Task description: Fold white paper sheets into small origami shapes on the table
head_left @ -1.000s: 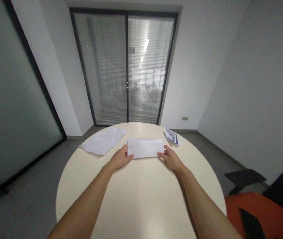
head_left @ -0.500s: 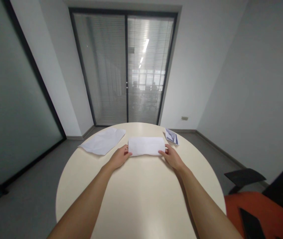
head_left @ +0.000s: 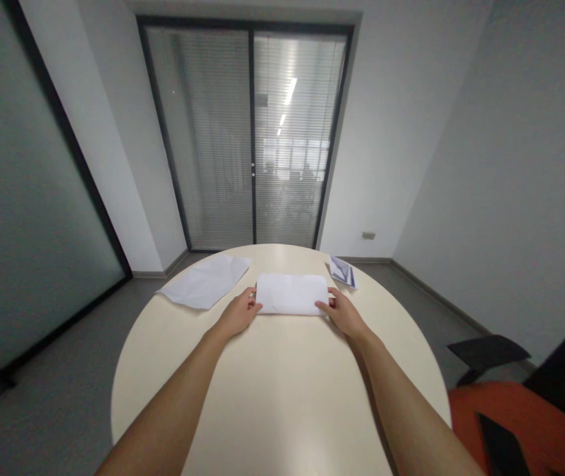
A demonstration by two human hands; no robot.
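A white sheet of paper (head_left: 292, 294), looking folded over into a wide strip, is held between my two hands above the table's far half. My left hand (head_left: 239, 312) pinches its left end, thumb on top near the lower corner. At the opposite end my right hand (head_left: 345, 313) grips it the same way, with the fingers behind the paper. The near edge of the strip runs almost straight. Parts of the fingers of both hands are hidden by the paper.
Left of the strip, a larger creased white sheet (head_left: 208, 281) lies by the rim of the round cream table (head_left: 282, 396). A small folded paper with blue markings (head_left: 343, 272) lies at the far right. An orange chair (head_left: 535, 423) with black armrests stands to the right.
The near edge of the paper has come slightly closer and straightened from a wavy line. Both hands keep their grip and have hardly moved.
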